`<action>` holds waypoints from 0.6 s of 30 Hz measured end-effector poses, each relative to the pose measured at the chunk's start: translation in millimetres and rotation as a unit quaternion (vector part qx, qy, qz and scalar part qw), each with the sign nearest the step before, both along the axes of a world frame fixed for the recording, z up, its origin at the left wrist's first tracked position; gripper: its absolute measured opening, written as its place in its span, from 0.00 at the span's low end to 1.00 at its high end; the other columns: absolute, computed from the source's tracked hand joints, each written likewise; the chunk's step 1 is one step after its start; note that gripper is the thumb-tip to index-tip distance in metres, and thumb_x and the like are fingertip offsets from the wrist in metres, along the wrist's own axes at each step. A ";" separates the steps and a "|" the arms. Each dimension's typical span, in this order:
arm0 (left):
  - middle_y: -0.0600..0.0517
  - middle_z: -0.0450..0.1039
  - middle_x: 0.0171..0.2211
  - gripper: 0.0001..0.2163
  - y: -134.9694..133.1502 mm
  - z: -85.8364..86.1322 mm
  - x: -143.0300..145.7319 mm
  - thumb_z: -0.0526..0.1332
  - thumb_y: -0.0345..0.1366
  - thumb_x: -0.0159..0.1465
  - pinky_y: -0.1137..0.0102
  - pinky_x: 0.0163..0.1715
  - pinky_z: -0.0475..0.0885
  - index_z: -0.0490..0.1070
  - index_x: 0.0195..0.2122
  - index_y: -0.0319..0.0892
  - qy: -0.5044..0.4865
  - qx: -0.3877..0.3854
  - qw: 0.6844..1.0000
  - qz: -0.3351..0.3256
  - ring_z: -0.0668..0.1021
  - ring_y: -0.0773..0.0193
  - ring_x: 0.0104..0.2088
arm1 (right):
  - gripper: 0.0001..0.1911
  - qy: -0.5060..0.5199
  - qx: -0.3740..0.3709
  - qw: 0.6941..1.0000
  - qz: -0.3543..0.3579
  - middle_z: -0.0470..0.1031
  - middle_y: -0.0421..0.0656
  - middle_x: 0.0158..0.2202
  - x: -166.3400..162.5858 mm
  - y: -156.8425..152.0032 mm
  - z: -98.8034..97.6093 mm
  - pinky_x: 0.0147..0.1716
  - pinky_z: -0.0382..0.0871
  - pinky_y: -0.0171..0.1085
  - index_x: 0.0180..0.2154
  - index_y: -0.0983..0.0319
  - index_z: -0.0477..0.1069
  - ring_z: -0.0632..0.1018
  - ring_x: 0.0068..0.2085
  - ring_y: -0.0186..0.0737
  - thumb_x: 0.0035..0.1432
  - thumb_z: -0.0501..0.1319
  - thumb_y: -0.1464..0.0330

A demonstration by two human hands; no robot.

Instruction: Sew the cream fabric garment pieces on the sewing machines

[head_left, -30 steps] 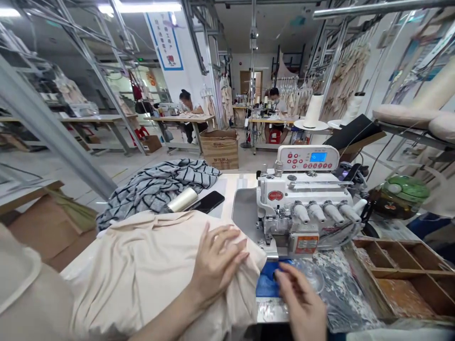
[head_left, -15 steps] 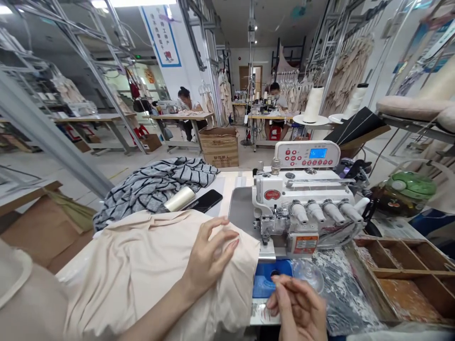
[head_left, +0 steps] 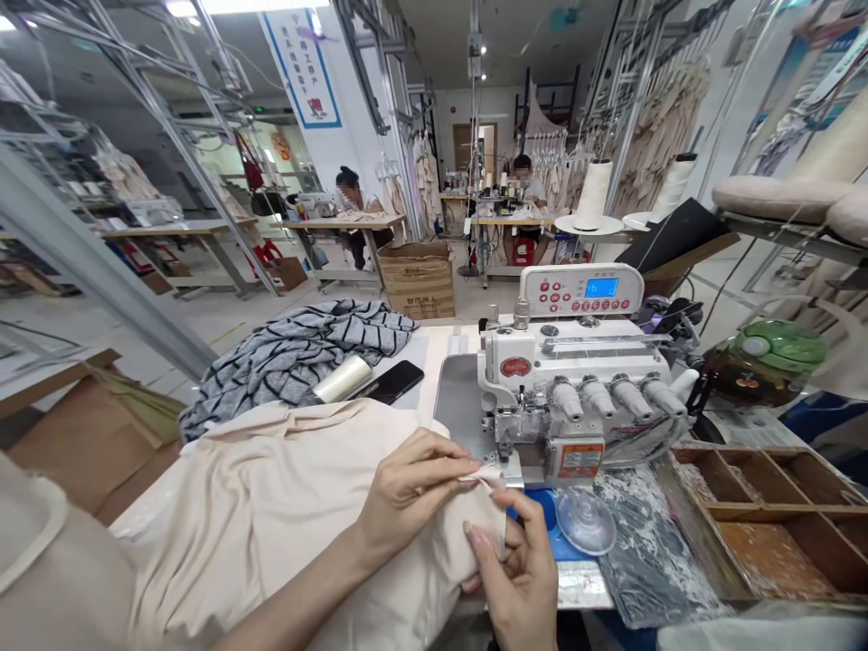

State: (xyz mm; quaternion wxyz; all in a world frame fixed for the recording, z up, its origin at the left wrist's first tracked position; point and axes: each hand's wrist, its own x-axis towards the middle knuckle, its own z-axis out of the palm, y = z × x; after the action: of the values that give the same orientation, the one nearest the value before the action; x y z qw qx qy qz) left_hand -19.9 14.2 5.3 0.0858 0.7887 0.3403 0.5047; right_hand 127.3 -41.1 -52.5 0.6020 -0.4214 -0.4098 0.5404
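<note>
A large piece of beige fabric spreads over the left and front of the work table. My left hand pinches a fold of it near its right edge, fingers pressed together. Just to the right, my right hand grips the same edge, thumb on top and some fingers beneath, partly hidden by the cloth. Both hands are in front of a white overlock sewing machine, close to its presser foot. The held edge is slightly raised and lies left of the needle area.
A grey striped cloth, a thread cone and a black phone lie behind the fabric. Right of my hands are a clear round dish and a wooden compartment box. Two people sit at tables farther back.
My right hand has moved left and up from beside the fabric onto its edge. My left hand has gone from resting spread on the cloth to pinching a fold.
</note>
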 end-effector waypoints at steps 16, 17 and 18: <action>0.50 0.80 0.43 0.12 -18.8 -32.1 -8.1 0.58 0.26 0.68 0.60 0.63 0.67 0.73 0.50 0.43 0.082 0.116 0.979 0.149 0.81 0.63 0.48 | 0.25 -0.257 0.100 0.958 0.082 0.69 0.36 0.24 8.6 29.9 13.0 0.23 0.64 0.28 0.62 0.56 0.66 0.66 0.22 0.30 0.63 0.55 0.66; 0.48 0.80 0.45 0.12 -21.3 -33.8 -9.8 0.58 0.26 0.68 0.61 0.63 0.66 0.72 0.51 0.42 0.087 0.110 0.979 0.147 0.80 0.62 0.51 | 0.28 -0.267 0.099 0.955 0.084 0.64 0.33 0.22 8.5 30.2 14.8 0.22 0.62 0.28 0.63 0.56 0.64 0.64 0.22 0.30 0.62 0.55 0.68; 0.47 0.80 0.46 0.12 -23.6 -34.1 -10.7 0.57 0.25 0.68 0.61 0.62 0.67 0.71 0.51 0.41 0.090 0.104 0.980 0.143 0.79 0.61 0.53 | 0.30 -0.270 0.097 0.954 0.090 0.59 0.32 0.20 8.5 28.9 15.5 0.20 0.58 0.28 0.65 0.57 0.61 0.62 0.21 0.30 0.61 0.55 0.69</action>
State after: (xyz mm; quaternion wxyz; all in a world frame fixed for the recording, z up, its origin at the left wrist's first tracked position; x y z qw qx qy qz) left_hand -30.6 -9.4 -28.8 -0.1009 0.7789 0.4015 0.4711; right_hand 135.9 -12.2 -37.0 0.4554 -0.4527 -0.6439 0.4159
